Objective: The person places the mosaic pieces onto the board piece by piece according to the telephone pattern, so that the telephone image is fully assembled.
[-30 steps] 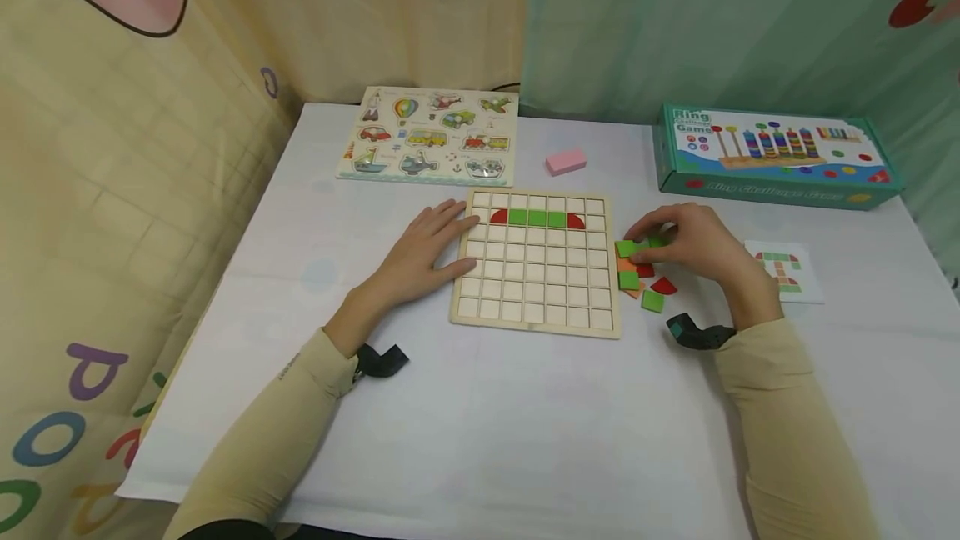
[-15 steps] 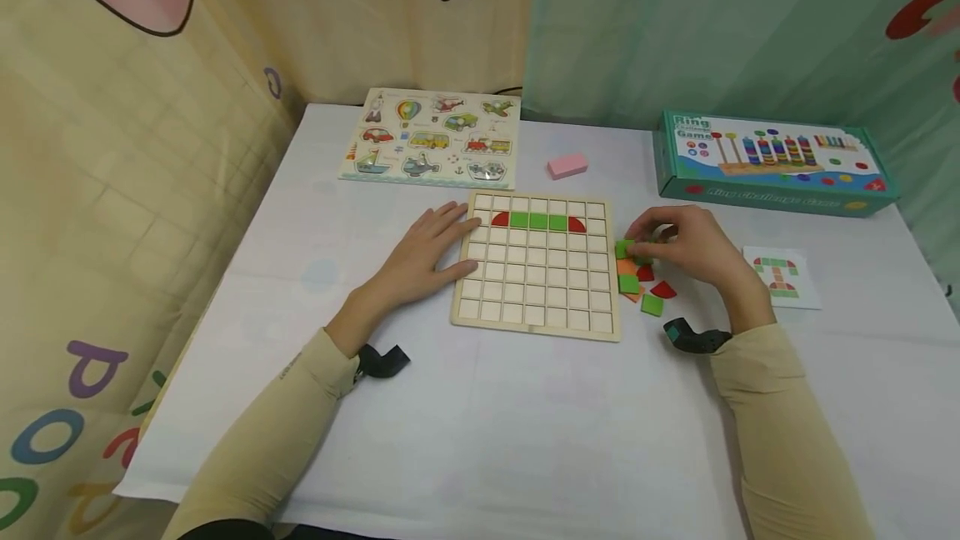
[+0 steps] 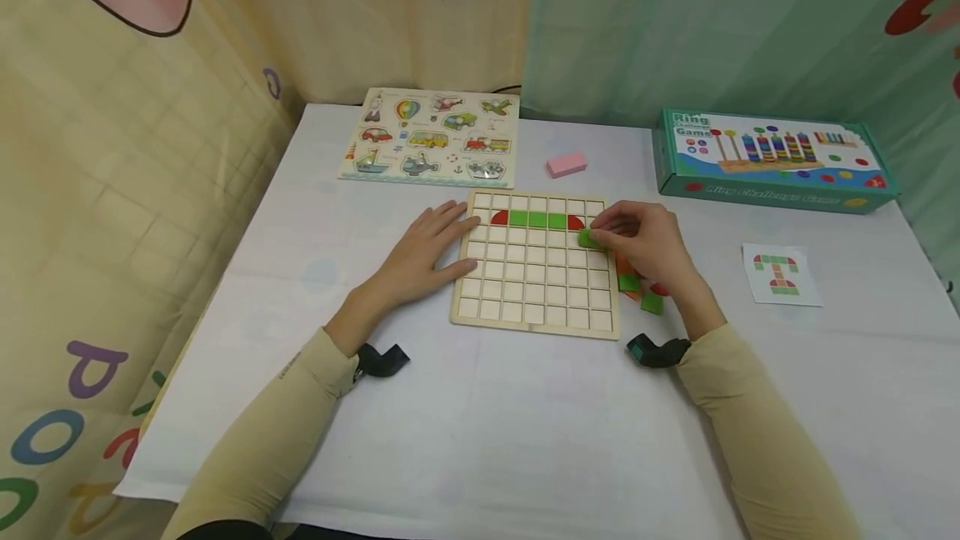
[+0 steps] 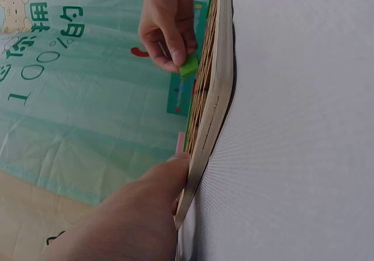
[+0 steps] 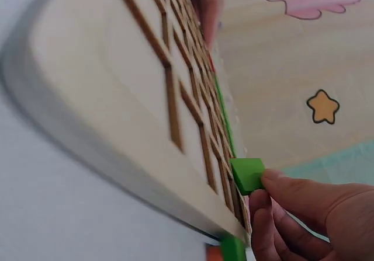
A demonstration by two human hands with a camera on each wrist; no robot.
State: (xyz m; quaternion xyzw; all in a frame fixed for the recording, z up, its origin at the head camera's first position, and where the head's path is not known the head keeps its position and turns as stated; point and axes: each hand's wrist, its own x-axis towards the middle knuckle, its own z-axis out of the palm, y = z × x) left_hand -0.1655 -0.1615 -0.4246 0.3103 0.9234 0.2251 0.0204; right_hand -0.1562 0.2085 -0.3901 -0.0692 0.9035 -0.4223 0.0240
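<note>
Over the board (image 3: 536, 276) | right hand (image 3: 645, 242) pinches green tile (image 3: 590, 241) | left hand (image 3: 425, 254) spread, touching board

Beige sleeves (image 3: 258, 432); small dark print (image 3: 288, 366) on left; black wrist pieces (image 3: 384, 362).

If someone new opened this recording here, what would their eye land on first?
Probably the row of red and green pieces near the far edge of the pale grid board, whose left side the left hand touches. Next, the right hand, pinching a green tile over the board's right side. The green Ring Challenge Game box at the back right of the table also stands out.
</note>
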